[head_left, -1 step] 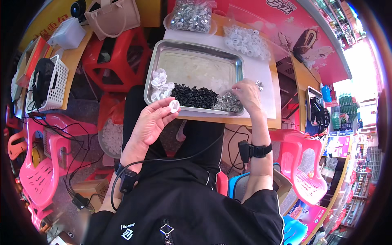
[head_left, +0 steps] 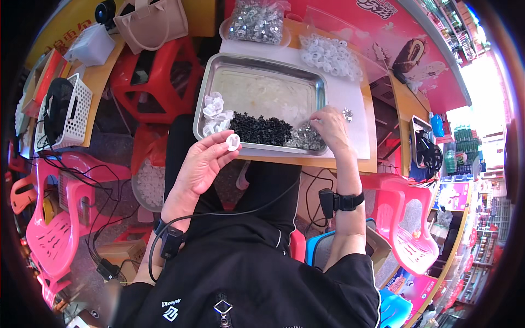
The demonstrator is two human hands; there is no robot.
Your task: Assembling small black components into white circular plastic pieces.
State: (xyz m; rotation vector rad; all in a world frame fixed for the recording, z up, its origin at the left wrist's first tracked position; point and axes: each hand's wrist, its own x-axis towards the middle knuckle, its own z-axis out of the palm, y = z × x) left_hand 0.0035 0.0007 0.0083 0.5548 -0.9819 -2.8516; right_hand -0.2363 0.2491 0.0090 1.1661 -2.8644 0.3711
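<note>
My left hand [head_left: 201,164] pinches a small round white plastic piece [head_left: 233,142] between thumb and fingers, just off the near left edge of a metal tray [head_left: 262,61]. My right hand [head_left: 332,128] reaches over the tray's near right corner, fingertips bent together at a heap of small shiny metal pieces [head_left: 305,138]. What those fingertips hold, if anything, is hidden. Along the tray's near side lies a heap of small black parts [head_left: 261,129]. More white plastic pieces [head_left: 215,109] are piled in its left corner.
Behind the tray stands a bag of metal pieces [head_left: 256,23]; a bag of whitish plastic rings [head_left: 331,57] lies at the far right. A few metal bits [head_left: 347,114] rest beside my right hand. A cable [head_left: 240,212] crosses my lap. Red stools [head_left: 156,82] and pink chairs [head_left: 54,235] stand around.
</note>
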